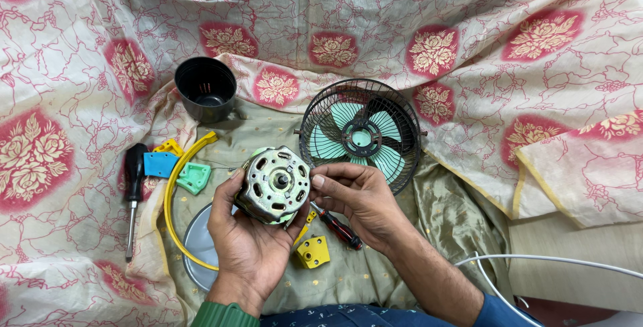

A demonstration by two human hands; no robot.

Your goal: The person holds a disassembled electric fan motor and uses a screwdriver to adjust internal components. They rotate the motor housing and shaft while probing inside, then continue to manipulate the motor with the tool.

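Grip: left hand (251,246) cups the motor (273,185) from below; right hand (355,196) pinches its rim.
Support: keep shaft facing up, over the cloth (375,260).
Clearance: fan guard (362,134) just beyond; red screwdriver (338,230) beneath right hand.

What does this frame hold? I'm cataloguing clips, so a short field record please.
left hand: cradles the fan motor from below
right hand: fingertips on the motor's right edge
behind: fan cage with green blades, black pot
left: black screwdriver, yellow ring
below: yellow block, red screwdriver
surface: floral cloth
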